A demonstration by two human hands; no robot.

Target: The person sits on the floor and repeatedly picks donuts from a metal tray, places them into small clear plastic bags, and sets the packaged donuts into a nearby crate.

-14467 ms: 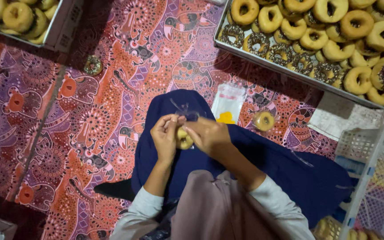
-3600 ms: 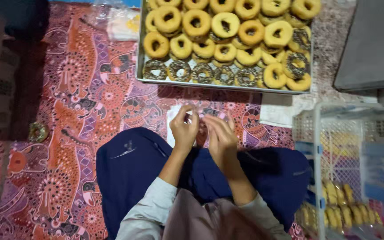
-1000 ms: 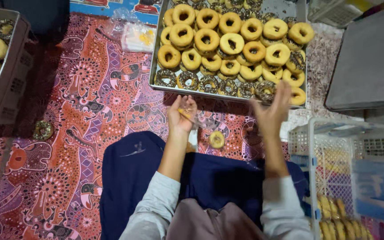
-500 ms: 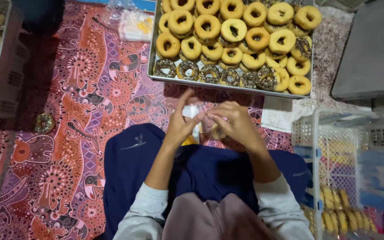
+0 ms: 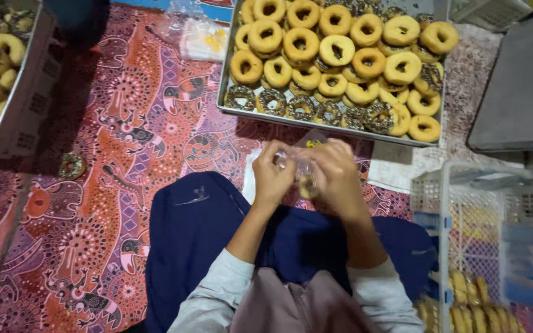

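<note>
Both hands meet just below the metal tray of ring doughnuts [image 5: 224, 102].
Left hand [image 5: 274, 174] and right hand [image 5: 335, 174], raised together, each grip pinching a clear plastic wrapper [image 5: 295, 162]; its half-hidden doughnut [image 5: 307, 186] is blurred.

Seated on a patterned floor mat [image 5: 112, 160], a person brings the left hand [image 5: 272, 176] and right hand [image 5: 337, 172] together around a clear plastic wrapper [image 5: 295, 161] holding a doughnut [image 5: 307, 187] (partly hidden), just before a metal tray [image 5: 316, 125] piled with glazed and sprinkled doughnuts; a white basket [image 5: 439, 191] stands at right.
</note>
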